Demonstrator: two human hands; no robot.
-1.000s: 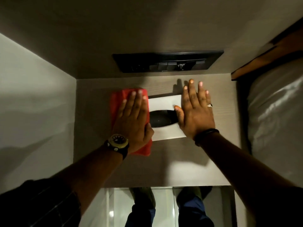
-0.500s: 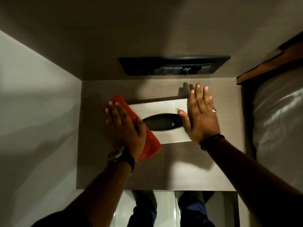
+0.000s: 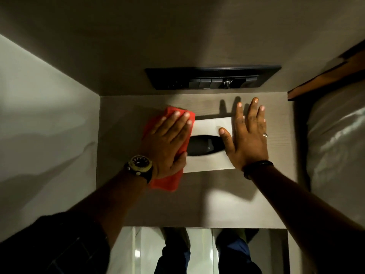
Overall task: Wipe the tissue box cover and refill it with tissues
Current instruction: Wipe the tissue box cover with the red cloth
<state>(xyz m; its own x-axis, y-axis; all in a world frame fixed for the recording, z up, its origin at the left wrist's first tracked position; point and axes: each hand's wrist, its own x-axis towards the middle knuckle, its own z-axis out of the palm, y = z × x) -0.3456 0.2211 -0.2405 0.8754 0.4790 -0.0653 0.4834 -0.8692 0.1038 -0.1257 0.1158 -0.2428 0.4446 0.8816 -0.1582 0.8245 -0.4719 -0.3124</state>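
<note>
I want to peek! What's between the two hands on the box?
In the head view, between the left hand and right hand lies the box top with its dark oval slot.

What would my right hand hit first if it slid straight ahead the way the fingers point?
Bare shelf top, then probably the back wall, near the dark switch panel; nothing else seems to lie ahead of the right hand, though depth is unclear.
</note>
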